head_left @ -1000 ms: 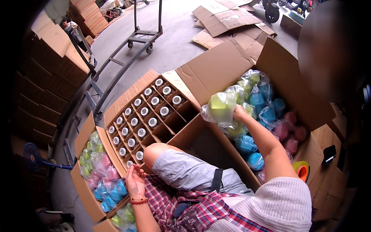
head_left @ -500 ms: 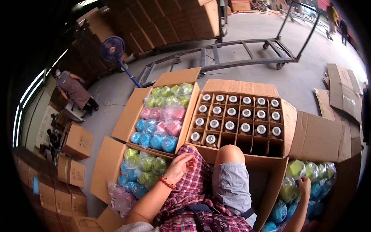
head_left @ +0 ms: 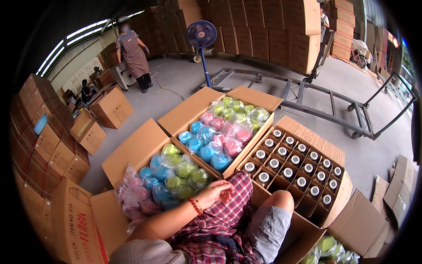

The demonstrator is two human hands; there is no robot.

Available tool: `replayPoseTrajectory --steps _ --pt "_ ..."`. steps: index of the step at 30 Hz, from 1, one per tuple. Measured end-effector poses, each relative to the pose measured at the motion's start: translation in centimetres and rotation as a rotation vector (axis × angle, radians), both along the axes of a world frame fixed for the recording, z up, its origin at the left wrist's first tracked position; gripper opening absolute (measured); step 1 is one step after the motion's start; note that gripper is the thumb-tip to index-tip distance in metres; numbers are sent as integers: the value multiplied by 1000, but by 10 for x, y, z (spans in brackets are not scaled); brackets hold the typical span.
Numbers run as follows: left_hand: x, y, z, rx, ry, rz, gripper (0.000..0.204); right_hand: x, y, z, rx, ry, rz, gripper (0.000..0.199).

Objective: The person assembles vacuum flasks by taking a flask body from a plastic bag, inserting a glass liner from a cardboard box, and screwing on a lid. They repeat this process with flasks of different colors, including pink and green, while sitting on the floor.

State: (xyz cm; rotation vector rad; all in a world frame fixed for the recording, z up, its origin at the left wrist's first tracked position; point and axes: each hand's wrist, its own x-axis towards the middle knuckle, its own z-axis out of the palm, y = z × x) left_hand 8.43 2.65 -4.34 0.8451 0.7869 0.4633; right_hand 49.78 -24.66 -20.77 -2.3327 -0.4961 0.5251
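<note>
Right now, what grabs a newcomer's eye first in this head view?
Two open brown cardboard cartons stuffed with plastic-bagged pink, blue and green round items: one at centre, one lower left, with the person's left hand at the nearer carton's edge. To their right sits a divided cardboard carton of white-capped dark bottles. Behind stands a blue pedestal fan before stacked boxes.

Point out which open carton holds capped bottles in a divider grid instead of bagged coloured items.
The carton on the right, beside the person's raised knee: white-capped bottles stand in cardboard cells. The other two open cartons hold plastic-bagged coloured items.
</note>
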Motion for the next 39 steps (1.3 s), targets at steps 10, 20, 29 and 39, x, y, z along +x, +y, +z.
replayPoseTrajectory --steps 10,20,29,39 --pt "-19 16 3 -2 11 56 12 -17 0 -12 51 95 -81 33" --pt "-29 16 -9 -21 -1 101 11 -14 11 -16 89 135 -93 33" --pt "-85 19 -41 -8 209 276 12 -8 17 -19 150 186 -111 33" --pt "-128 12 -71 -82 333 383 15 -23 -103 7 346 246 -306 33"
